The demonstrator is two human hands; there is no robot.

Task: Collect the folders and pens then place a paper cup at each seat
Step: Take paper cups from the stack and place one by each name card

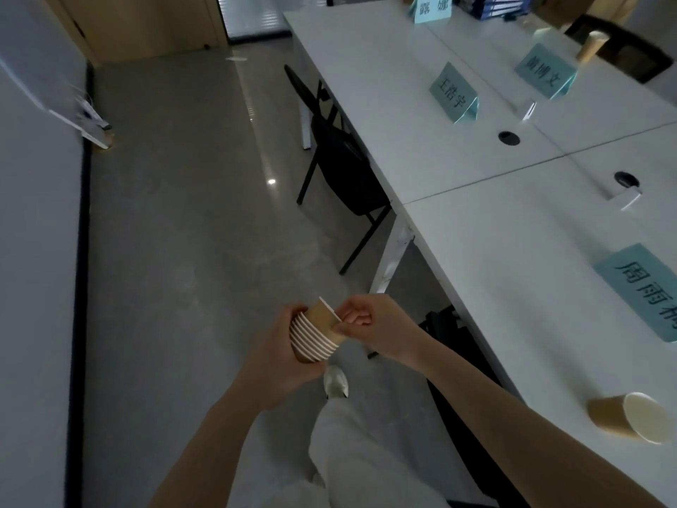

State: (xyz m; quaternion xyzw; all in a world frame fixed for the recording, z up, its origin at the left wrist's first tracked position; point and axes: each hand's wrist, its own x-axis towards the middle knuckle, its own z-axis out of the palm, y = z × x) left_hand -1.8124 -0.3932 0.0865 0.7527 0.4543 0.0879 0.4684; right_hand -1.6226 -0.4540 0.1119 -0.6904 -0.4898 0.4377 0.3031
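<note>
Low in the frame's centre, the left hand (pixel 284 355) grips a stack of cups (pixel 315 341) steady while the right hand (pixel 370 324) pinches the top cup's rim to peel it free. One cup (pixel 630 417) stands lower right on the table (pixel 494 229), another cup (pixel 589 45) far upper right.

A glossy grey tiled floor (pixel 190 214) filled the frame's centre, reflecting a light spot. White laminate tabletop (pixel 494 232) ran along the right; a black folding chair (pixel 340 155) stood beside it. Pale wooden door (pixel 146 23) upper left.
</note>
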